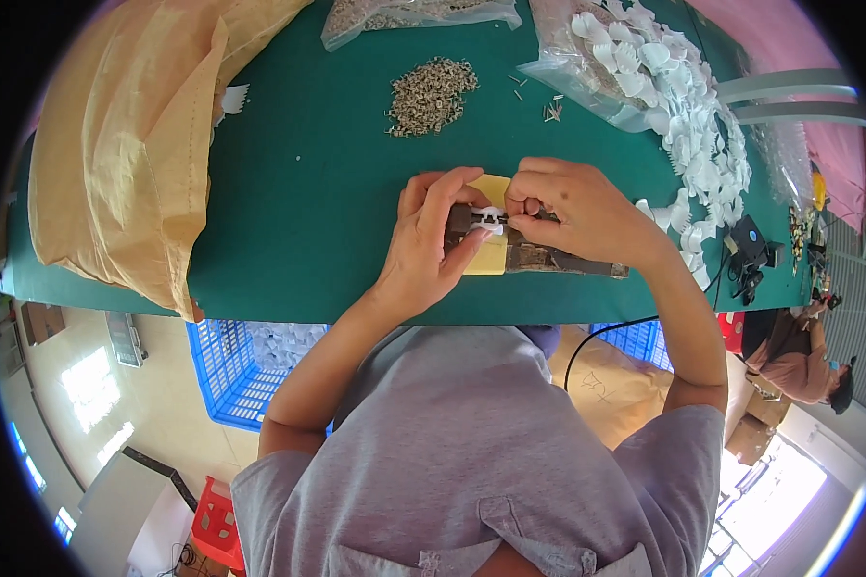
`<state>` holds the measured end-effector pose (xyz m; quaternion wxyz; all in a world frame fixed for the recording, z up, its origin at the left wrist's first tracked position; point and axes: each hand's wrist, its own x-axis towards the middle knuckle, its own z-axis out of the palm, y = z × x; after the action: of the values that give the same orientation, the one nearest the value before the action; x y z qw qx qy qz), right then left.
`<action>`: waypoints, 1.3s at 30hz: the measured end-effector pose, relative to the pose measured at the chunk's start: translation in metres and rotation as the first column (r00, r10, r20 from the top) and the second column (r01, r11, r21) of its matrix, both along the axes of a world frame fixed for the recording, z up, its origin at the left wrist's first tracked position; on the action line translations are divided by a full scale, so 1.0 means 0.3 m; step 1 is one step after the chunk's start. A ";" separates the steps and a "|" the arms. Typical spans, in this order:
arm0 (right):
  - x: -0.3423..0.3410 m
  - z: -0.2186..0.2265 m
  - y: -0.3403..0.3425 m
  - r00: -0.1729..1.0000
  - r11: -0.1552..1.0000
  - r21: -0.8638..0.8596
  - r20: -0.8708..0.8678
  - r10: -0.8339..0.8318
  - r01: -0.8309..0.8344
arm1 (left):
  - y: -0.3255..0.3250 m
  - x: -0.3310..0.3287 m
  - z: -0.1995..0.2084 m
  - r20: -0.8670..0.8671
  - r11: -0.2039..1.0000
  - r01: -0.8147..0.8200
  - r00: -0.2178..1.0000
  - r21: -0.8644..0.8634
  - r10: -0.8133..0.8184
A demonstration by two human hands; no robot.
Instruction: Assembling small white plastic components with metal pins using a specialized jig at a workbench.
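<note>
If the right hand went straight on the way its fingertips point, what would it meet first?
Most likely the small white piece between finger and thumb of the left hand, just left of the right hand; depth is unclear here.

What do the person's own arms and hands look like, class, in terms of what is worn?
The left hand and right hand are ungloved, and no watch or bracelet shows on either wrist. The forearms are bare; the loose grey short sleeves end near the elbows.
</note>
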<state>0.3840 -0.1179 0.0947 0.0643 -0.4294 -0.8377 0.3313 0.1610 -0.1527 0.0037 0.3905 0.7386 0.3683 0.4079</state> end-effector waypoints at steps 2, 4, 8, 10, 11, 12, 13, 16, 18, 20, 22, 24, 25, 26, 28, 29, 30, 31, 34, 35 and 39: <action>-0.004 0.003 0.004 1.000 1.000 -0.016 0.026 -0.002 0.002 | 0.000 -0.001 -0.014 0.034 1.000 0.003 0.999 -0.023 -0.002; -0.006 0.012 0.011 0.999 1.000 -0.031 0.052 0.002 -0.001 | 0.000 0.003 -0.004 0.023 1.000 -0.001 1.000 -0.009 0.001; -0.015 0.022 0.023 0.994 0.998 -0.064 0.111 0.010 -0.002 | -0.004 0.000 0.001 0.000 1.000 0.003 1.000 -0.002 -0.003; -0.019 0.026 0.029 0.991 0.996 -0.081 0.127 0.031 -0.021 | -0.001 -0.002 -0.003 -0.009 1.000 0.001 1.000 0.023 -0.001; -0.023 0.032 0.030 0.991 0.997 -0.070 0.128 0.043 -0.034 | 0.000 -0.003 -0.005 -0.018 0.999 -0.001 1.000 0.049 0.002; -0.026 0.036 0.030 0.990 0.997 -0.060 0.129 0.054 -0.047 | 0.000 -0.004 -0.006 -0.018 0.999 -0.005 1.000 0.046 0.006; -0.027 0.035 0.029 0.990 0.997 -0.062 0.129 0.058 -0.050 | -0.002 -0.003 -0.006 -0.008 1.000 -0.004 1.000 0.031 0.005; -0.025 0.042 0.022 0.992 0.998 -0.039 0.113 0.054 -0.050 | -0.001 0.002 -0.006 0.011 1.000 -0.001 1.000 -0.006 0.001; -0.021 0.046 0.018 0.997 0.999 -0.035 0.075 0.013 -0.011 | 0.001 0.001 -0.005 0.018 1.000 -0.001 1.000 -0.027 0.002; -0.011 0.062 0.033 0.998 0.997 -0.068 0.041 -0.043 0.046 | 0.005 -0.003 -0.003 0.022 1.000 0.001 1.000 -0.015 -0.001; -0.002 0.060 0.055 0.973 0.966 -0.127 -0.030 -0.230 0.224 | 0.001 -0.009 -0.004 0.019 1.000 -0.007 1.000 0.005 0.006; 0.029 0.026 0.106 0.914 0.914 -0.084 -0.057 -0.402 0.397 | 0.012 -0.005 0.002 0.025 0.999 0.005 1.000 0.039 -0.006; 0.031 -0.002 0.126 0.914 0.915 -0.074 -0.060 -0.402 0.398 | 0.011 -0.005 0.002 0.022 1.000 0.010 1.000 0.028 -0.011; 0.020 -0.035 0.145 0.909 0.911 0.003 -0.067 -0.412 0.413 | 0.009 -0.007 0.001 0.016 1.000 0.012 1.000 0.015 -0.012; -0.005 -0.097 0.194 0.908 0.894 0.158 -0.072 -0.413 0.419 | 0.005 -0.007 -0.002 0.018 1.000 0.011 1.000 0.021 -0.011; -0.015 -0.130 0.225 0.908 0.892 0.165 -0.074 -0.413 0.420 | 0.004 -0.008 -0.004 0.020 1.000 0.014 1.000 0.018 -0.014; -0.022 -0.160 0.256 0.898 0.867 0.232 -0.089 -0.432 0.440 | 0.004 -0.007 0.000 0.019 1.000 0.015 1.000 0.026 -0.016; -0.027 -0.185 0.276 0.887 0.837 0.298 -0.104 -0.449 0.459 | 0.004 -0.004 0.003 0.018 1.000 0.020 1.000 0.019 -0.021; -0.049 -0.246 0.308 0.891 0.818 0.363 -0.098 -0.444 0.447 | 0.001 -0.002 0.000 0.024 1.000 0.020 1.000 0.016 -0.020; -0.057 -0.259 0.312 0.893 0.818 0.366 -0.098 -0.439 0.443 | 0.001 -0.003 -0.003 0.030 1.000 0.020 0.999 0.013 -0.021; -0.047 -0.269 0.310 0.910 0.816 0.434 -0.027 -0.413 0.383 | 0.005 -0.008 0.000 0.017 1.000 0.013 1.000 0.015 -0.013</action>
<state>0.3699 -0.0249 0.0140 0.1962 -0.5811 -0.7831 0.1028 0.1587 -0.1512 0.0038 0.3906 0.7405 0.3570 0.4144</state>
